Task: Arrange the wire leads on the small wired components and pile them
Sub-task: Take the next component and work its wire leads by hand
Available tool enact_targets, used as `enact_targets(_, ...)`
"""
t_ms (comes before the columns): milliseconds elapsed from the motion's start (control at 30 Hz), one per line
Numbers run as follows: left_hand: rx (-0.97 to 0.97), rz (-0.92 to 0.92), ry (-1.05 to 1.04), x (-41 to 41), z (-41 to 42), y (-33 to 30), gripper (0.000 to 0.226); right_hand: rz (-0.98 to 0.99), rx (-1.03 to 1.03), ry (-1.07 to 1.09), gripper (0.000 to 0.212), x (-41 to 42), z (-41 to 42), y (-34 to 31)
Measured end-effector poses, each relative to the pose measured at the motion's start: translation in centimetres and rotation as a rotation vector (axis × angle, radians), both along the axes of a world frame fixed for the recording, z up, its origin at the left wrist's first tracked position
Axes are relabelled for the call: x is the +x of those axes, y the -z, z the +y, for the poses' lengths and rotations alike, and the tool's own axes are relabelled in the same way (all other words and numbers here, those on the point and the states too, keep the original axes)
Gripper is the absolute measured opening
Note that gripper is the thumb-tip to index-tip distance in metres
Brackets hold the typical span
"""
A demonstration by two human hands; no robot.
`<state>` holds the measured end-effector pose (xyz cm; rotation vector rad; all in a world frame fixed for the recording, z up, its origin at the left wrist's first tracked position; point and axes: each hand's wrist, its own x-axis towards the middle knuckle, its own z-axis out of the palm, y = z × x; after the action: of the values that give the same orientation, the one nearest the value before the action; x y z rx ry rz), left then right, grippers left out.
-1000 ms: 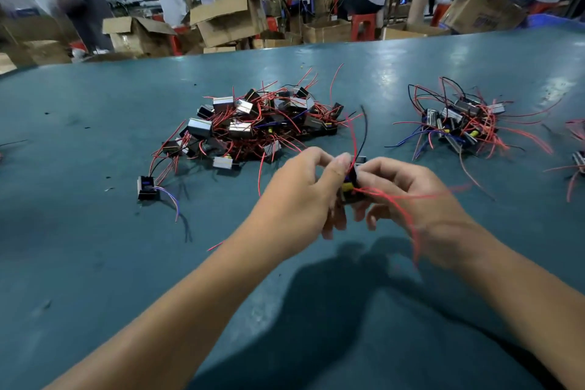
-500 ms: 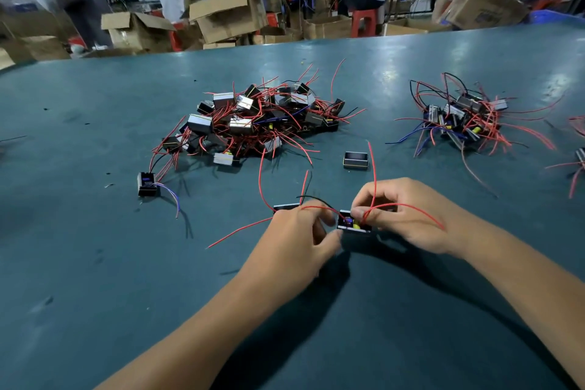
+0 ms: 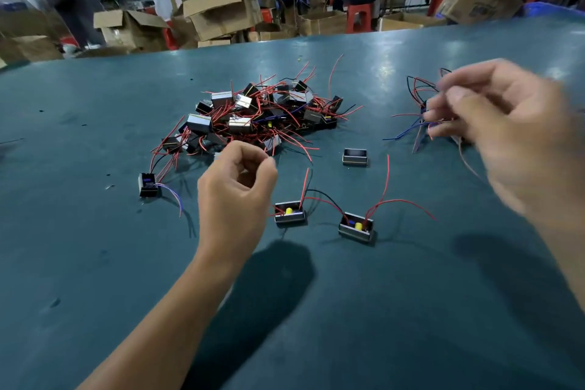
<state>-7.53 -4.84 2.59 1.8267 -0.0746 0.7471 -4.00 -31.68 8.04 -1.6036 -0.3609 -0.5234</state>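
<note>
Two small wired components lie side by side on the teal table. The left one and the right one each show a yellow part and red and black leads sticking up. My left hand hovers just left of them with loosely curled fingers and nothing in it. My right hand, blurred, is raised over the smaller right pile with relaxed fingers and holds nothing. A large tangled pile of components lies beyond my left hand.
An empty metal case sits between the piles. A lone component with blue leads lies at the left. Cardboard boxes and several people are past the table's far edge.
Both hands have let go of the two components, which now lie on the table. My left hand rose toward the big pile and my right hand swung up and right over the smaller pile.
</note>
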Motion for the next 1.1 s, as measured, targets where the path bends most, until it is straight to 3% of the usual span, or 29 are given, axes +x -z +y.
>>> enact_targets(100,-0.012,0.046,0.104,0.0,-0.8,0.7,0.016,0.051,-0.202,-0.23,0.012,-3.3,4.8,1.6)
enact_targets(267,0.369,0.125,0.085,0.7,-0.4,2.1,0.023,0.138,-0.703,-0.099,0.023,-3.6,6.6,5.3)
enact_targets(467,0.593,0.304,0.148,1.3,0.1,2.8,0.009,0.214,-0.911,-0.067,0.014,-2.7,5.4,6.0)
enact_targets(733,0.583,0.345,0.227,1.2,0.7,2.8,0.012,0.25,-0.762,0.004,0.031,-2.2,5.4,7.5)
enact_targets(1100,0.532,0.394,0.276,1.0,0.5,2.5,0.023,0.12,-0.942,-0.155,0.018,-1.7,4.5,7.8)
